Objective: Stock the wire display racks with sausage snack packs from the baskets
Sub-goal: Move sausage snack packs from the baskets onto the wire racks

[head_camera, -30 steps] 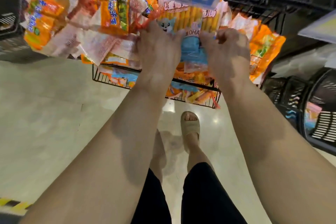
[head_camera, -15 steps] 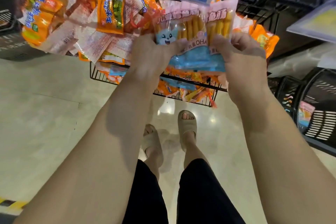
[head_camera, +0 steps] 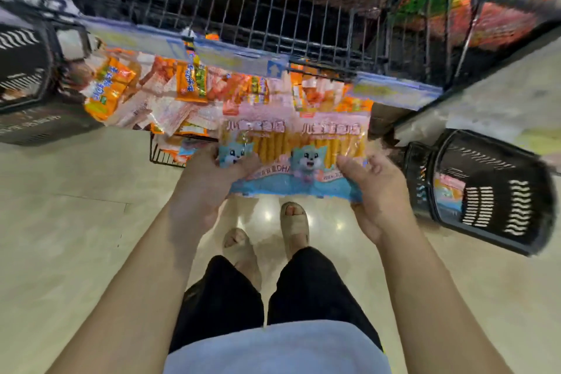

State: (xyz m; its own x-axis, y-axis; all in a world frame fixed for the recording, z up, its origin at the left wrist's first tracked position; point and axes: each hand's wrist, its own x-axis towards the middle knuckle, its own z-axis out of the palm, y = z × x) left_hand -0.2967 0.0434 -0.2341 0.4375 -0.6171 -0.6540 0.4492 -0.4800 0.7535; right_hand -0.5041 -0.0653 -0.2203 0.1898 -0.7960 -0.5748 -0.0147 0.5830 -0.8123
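While left hand [head_camera: 208,182] and right hand [head_camera: 376,191] pinch opposite ends of the crosswise sausage packs [head_camera: 291,146], wire rack [head_camera: 273,24] lies just ahead.

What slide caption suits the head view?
Two sausage snack packs held by the left hand and right hand before a wire rack, black basket alongside.

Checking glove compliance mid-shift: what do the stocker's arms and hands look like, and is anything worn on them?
The left forearm and right forearm are bare, with no sleeve showing as far as the frame's edge. The left hand and right hand wear no gloves. No watch, bracelet or ring is visible, though motion blur could hide a thin one.
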